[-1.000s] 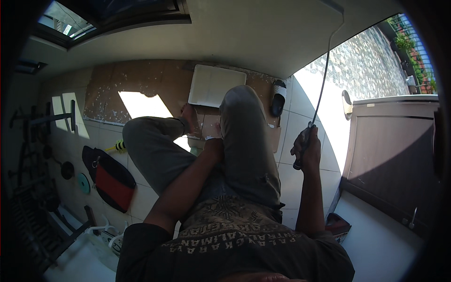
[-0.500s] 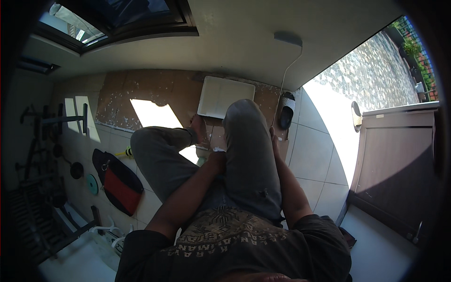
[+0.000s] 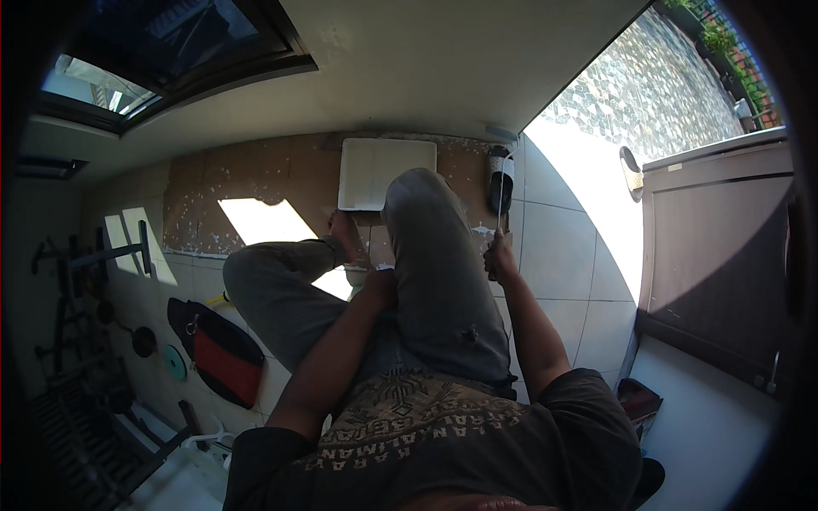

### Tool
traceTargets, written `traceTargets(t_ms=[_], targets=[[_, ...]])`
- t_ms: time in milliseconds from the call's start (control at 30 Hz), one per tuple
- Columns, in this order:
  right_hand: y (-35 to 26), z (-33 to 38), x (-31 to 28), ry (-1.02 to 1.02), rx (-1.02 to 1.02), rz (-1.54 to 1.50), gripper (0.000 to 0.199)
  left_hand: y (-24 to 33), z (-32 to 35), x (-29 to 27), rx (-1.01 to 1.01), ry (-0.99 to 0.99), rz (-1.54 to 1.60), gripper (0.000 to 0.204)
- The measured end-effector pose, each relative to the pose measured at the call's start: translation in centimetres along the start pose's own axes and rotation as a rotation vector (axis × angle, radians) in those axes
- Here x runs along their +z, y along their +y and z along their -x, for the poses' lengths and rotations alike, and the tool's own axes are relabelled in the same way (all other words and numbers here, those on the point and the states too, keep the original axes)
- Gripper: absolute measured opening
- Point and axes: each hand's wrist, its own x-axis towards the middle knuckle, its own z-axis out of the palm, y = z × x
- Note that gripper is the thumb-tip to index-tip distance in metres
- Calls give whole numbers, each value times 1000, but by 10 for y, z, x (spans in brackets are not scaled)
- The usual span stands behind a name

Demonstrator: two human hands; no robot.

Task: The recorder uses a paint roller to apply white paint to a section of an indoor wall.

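My right hand (image 3: pixel 499 257) is closed round the handle of a paint roller (image 3: pixel 500 194), beside my right knee. The roller's thin metal rod runs forward past a dark slide sandal (image 3: pixel 501 180), and its grey-looking head lies low against the wall, near the wall's right end. My left hand (image 3: pixel 381 288) is closed between my legs, partly covered by my right thigh. Something small and white shows at its fingers, too little to name. In front of my knees a white paint tray (image 3: pixel 347 183) rests on a brown floor covering (image 3: pixel 281 162) spotted with white.
The pale wall (image 3: pixel 400 77) stands ahead, with a dark-framed window (image 3: pixel 281 64) at left. A black-and-red bag (image 3: pixel 223 358) and a green weight plate (image 3: pixel 174 362) lie left, near a dark metal rack (image 3: pixel 64 341). A brown door (image 3: pixel 716 247) stands right, near another sandal (image 3: pixel 631 173).
The roller head has come down the wall to near its foot. My right hand has moved out from behind my knee with the handle. The view has shifted slightly.
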Motion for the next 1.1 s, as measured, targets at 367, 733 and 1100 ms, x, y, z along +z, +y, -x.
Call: traceTargets(t_ms=[367, 733, 1100], targets=[[-34, -7, -90, 75, -39, 335, 58, 36, -1, -56, 32, -155, 91, 48], [-32, 58, -113, 10, -209, 79, 56, 51, -7, -73, 108, -154, 106, 42], [-22, -54, -122, 27, 30, 306, 59, 35, -12, -41, 137, -153, 135, 52]])
